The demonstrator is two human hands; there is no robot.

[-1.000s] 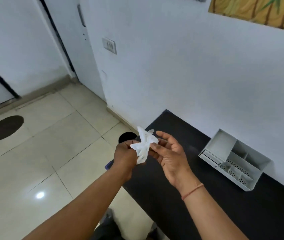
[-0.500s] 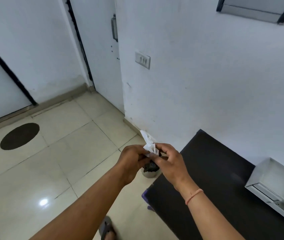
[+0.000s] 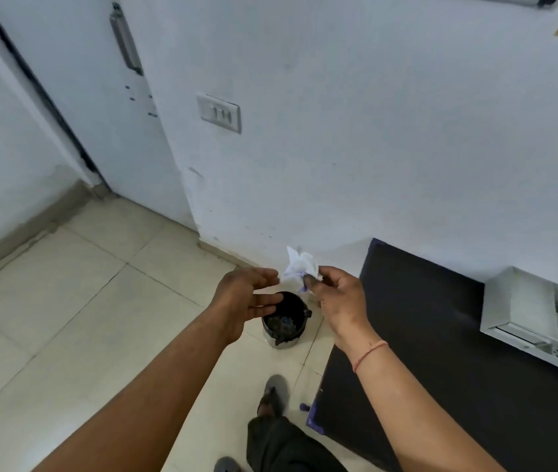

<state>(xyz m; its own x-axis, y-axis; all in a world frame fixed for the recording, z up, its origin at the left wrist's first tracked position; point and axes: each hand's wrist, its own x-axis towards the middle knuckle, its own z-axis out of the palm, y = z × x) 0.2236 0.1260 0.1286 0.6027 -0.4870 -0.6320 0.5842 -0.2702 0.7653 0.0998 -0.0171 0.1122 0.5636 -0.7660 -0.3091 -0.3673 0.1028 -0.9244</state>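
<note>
A crumpled white tissue (image 3: 299, 269) with a purplish stain is pinched between the thumb and fingers of my right hand (image 3: 337, 299), just above and right of a small black bin (image 3: 286, 323) on the floor. My left hand (image 3: 243, 299) hovers over the bin's left rim with its fingers straight, apart from the tissue and holding nothing. The bin holds dark rubbish at its bottom.
A black table (image 3: 441, 335) stands at the right against the white wall, with a grey compartment organiser (image 3: 540, 321) on it. My sandalled foot (image 3: 274, 393) stands on the tiled floor below the bin. A white door (image 3: 100, 97) is at the upper left.
My left hand has let go of the tissue and spread its fingers; the right hand alone holds it. The view has swung left and down, bringing the bin fully into sight under my hands.
</note>
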